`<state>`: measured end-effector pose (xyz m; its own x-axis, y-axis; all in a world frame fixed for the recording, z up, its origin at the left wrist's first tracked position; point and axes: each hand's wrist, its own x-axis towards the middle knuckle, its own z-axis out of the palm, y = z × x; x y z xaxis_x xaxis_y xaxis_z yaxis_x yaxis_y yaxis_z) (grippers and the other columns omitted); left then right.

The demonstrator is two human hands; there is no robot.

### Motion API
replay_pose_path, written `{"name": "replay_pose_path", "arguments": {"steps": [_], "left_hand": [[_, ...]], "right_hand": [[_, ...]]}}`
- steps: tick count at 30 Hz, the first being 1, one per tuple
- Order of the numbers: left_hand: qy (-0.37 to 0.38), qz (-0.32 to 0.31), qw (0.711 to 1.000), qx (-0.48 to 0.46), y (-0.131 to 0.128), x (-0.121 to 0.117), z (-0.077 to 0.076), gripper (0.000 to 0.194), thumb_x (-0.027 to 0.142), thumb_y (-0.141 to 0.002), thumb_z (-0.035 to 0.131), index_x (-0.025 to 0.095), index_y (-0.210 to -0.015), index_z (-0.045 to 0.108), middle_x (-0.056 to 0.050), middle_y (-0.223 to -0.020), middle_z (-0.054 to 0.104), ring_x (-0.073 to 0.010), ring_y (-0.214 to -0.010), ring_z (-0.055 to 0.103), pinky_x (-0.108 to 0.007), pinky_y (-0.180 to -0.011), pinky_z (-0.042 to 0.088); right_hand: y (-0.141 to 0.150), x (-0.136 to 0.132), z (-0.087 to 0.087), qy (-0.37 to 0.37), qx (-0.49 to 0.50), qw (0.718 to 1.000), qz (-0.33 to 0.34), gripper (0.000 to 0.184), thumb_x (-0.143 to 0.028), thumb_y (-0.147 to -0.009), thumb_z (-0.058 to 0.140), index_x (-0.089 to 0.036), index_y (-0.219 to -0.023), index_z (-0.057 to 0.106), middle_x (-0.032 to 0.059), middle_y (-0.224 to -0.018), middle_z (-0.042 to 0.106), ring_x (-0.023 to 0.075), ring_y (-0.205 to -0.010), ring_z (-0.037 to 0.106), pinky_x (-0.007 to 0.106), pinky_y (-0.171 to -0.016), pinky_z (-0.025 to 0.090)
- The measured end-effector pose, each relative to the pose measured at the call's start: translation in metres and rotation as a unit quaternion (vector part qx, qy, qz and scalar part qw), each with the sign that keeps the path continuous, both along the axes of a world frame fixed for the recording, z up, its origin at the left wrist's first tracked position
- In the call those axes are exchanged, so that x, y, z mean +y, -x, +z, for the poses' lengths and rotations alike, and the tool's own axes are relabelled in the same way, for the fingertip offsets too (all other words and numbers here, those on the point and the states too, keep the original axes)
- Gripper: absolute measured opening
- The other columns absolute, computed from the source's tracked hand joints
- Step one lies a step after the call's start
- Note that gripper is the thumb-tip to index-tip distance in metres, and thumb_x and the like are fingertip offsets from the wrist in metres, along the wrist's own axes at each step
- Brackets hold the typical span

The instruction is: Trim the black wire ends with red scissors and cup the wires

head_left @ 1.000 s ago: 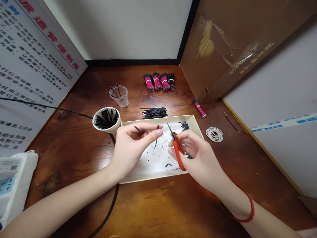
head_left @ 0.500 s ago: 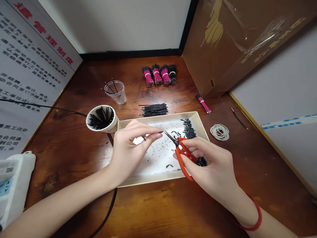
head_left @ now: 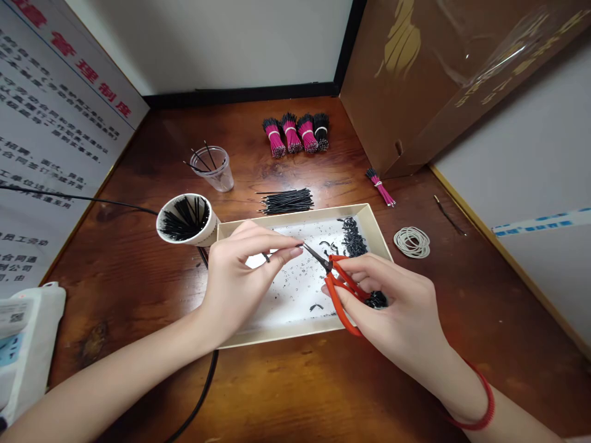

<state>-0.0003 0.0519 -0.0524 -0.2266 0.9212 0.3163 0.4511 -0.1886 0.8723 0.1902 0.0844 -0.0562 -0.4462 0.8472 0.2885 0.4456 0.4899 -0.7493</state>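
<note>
Thumb and index finger of my left hand (head_left: 237, 271) pinch a short black wire (head_left: 266, 257) above a shallow cardboard tray (head_left: 281, 340). Most of the wire is hidden behind my fingers. My right hand (head_left: 404, 301) grips small scissors (head_left: 341, 307) with red handles. Their dark blades point left, and the tips meet the wire's end just beyond my left fingertips. Whether the blades are fully closed I cannot make out. Black clippings (head_left: 353, 239) are heaped in the tray's far right corner, with tiny bits scattered over its white bottom.
Behind the tray lies a pile of black wires (head_left: 287, 201). A paper cup (head_left: 210, 232) full of black wires and a clear plastic cup (head_left: 221, 179) stand left. Pink and black bundles (head_left: 292, 134) sit farther back. Rubber bands (head_left: 412, 242) lie right, near a brown box (head_left: 392, 111).
The scissor tips have come up to the wire's end at my left fingertips. My left hand keeps its pinch. The camera view has shifted slightly.
</note>
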Motion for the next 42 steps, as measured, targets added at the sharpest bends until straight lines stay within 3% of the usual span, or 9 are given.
{"name": "replay_pose_path", "arguments": {"steps": [7, 22, 42], "left_hand": [[-0.012, -0.001, 1.0, 0.011, 0.0, 0.0015, 0.0022, 0.016, 0.014, -0.076, 0.075, 0.03, -0.078, 0.078, 0.0, -0.076, 0.077, -0.0183, -0.067, 0.063, -0.037, -0.072, 0.043], [0.031, -0.003, 0.998, -0.048, 0.0006, 0.001, 0.0017, 0.02, 0.012, -0.075, 0.073, 0.03, -0.08, 0.079, -0.001, -0.075, 0.076, -0.0179, -0.071, 0.06, -0.031, -0.066, 0.044], [0.008, -0.046, 0.999, 0.004, 0.0045, 0.0028, -0.0015, 0.023, 0.009, -0.078, 0.069, 0.03, -0.08, 0.078, -0.001, -0.076, 0.077, -0.0183, -0.071, 0.062, -0.034, -0.07, 0.042]], "right_hand": [[-0.0003, -0.0006, -0.0005, -0.011, -0.006, 1.0, 0.002, 0.015, -0.009, -0.075, 0.067, -0.021, -0.082, 0.061, -0.0031, -0.063, 0.059, 0.0098, -0.052, 0.05, 0.023, -0.047, 0.046], [-0.0002, -0.0021, 0.0002, -0.028, -0.016, 0.999, -0.004, 0.012, -0.01, -0.077, 0.065, -0.021, -0.081, 0.061, -0.0029, -0.064, 0.062, 0.0093, -0.052, 0.052, 0.022, -0.049, 0.045], [-0.0043, 0.0026, -0.0006, -0.06, -0.037, 0.997, 0.009, 0.017, -0.008, -0.076, 0.065, -0.021, -0.086, 0.061, -0.0028, -0.065, 0.061, 0.0101, -0.055, 0.053, 0.023, -0.051, 0.043]]}}
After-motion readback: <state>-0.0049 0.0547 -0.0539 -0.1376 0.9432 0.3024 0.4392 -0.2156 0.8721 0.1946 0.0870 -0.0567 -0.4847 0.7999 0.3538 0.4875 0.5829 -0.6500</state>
